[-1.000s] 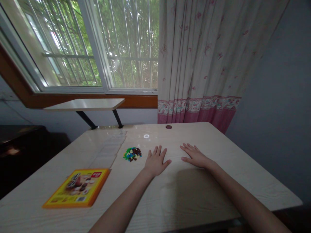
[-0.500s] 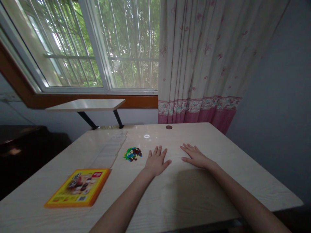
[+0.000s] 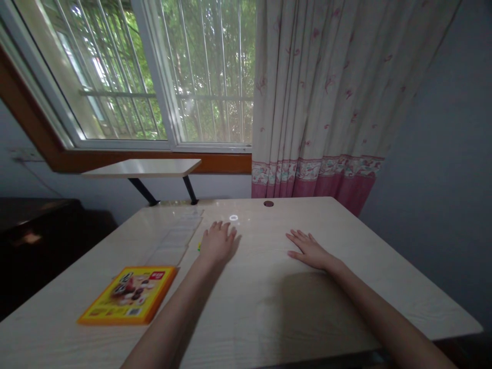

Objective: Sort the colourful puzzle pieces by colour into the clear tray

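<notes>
My left hand point(image 3: 217, 243) is over the pile of small coloured pieces, palm down with its fingers a little apart, and I see nothing gripped in it. Only a sliver of the green pieces point(image 3: 199, 246) shows at the hand's left side; the rest of the pile is hidden. Whether the palm touches them I cannot tell. Farther right, my right hand point(image 3: 307, 249) rests palm down on the pale wooden table point(image 3: 253, 307), its fingers spread and holding nothing.
A yellow-orange flat box point(image 3: 128, 297) with a printed picture lies at the left. Behind it are clear plastic sheets point(image 3: 172, 238). A raised shelf point(image 3: 149, 167) on dark legs stands at the back left. A round hole point(image 3: 268, 204) is near the back edge, before the curtain point(image 3: 313, 169).
My left hand has moved left and slightly away from me, from bare table to over the coloured pile, covering nearly all of it. My right hand stays put.
</notes>
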The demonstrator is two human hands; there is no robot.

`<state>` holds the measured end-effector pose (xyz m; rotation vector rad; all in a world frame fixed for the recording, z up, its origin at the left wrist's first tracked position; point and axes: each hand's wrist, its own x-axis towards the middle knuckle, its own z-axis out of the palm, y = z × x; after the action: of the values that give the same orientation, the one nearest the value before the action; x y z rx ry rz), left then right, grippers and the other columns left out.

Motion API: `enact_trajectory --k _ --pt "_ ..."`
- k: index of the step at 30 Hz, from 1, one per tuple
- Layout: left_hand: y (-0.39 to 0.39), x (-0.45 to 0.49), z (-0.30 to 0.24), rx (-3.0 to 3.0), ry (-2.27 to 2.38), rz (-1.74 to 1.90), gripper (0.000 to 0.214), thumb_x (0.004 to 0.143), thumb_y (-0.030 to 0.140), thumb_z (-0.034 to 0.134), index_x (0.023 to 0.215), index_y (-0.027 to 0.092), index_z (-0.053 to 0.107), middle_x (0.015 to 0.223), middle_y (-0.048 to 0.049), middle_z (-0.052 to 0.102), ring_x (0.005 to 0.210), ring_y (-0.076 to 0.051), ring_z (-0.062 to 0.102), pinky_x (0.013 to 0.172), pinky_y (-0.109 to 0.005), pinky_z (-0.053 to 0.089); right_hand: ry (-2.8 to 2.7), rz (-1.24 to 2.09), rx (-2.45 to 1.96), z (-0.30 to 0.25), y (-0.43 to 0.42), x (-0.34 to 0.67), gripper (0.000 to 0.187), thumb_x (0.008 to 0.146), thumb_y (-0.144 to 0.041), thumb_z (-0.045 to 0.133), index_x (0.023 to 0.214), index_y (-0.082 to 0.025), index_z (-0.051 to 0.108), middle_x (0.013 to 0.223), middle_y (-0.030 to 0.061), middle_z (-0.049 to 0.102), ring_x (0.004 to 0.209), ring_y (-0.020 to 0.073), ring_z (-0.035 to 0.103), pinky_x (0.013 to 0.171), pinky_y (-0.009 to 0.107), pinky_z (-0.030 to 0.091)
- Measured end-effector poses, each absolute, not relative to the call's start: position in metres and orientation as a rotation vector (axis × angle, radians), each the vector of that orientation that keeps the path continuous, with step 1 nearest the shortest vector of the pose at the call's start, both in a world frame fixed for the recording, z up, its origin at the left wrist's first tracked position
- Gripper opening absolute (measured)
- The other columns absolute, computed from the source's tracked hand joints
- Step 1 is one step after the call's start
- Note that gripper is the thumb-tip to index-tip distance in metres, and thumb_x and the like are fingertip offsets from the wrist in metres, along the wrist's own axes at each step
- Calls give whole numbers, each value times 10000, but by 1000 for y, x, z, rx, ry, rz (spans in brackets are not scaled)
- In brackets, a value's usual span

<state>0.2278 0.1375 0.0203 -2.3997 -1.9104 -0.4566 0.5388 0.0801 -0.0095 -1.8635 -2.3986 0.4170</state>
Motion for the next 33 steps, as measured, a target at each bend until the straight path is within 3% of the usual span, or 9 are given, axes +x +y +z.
enact_trajectory --k 6,12,19,33 --pt "159 186 -9 -2296 -2050 -620 470 905 379 209 1172 87 463 1215 -184 501 1151 -252 437 949 -387 336 -2394 392 -1857 -13 82 539 738 792 -672 268 1392 -248 203 1464 60 125 1341 267 95 1064 495 76" --pt "167 180 -27 -2416 -1977 -701 474 915 377 181 1097 83 506 1152 -154 547 1086 -212 502 932 -327 365 -2380 403 -1849 -15 82 540 734 796 -658 290 1391 -235 209 1462 76 132 1339 280 100 1058 507 77" --pt "164 183 -22 -2541 -1854 -750 452 910 377 183 936 120 554 978 -126 601 962 -213 563 879 -342 404 -2379 394 -1846 -17 83 541 738 794 -658 296 1389 -227 220 1462 72 138 1338 280 108 1058 509 85" --pt "163 189 -27 -2769 -1682 -657 527 893 438 219 1162 87 506 1253 -150 500 1229 -221 390 1043 -358 273 -2378 411 -1825 -18 84 542 724 797 -648 312 1386 -235 226 1464 73 137 1336 289 108 1052 524 84"
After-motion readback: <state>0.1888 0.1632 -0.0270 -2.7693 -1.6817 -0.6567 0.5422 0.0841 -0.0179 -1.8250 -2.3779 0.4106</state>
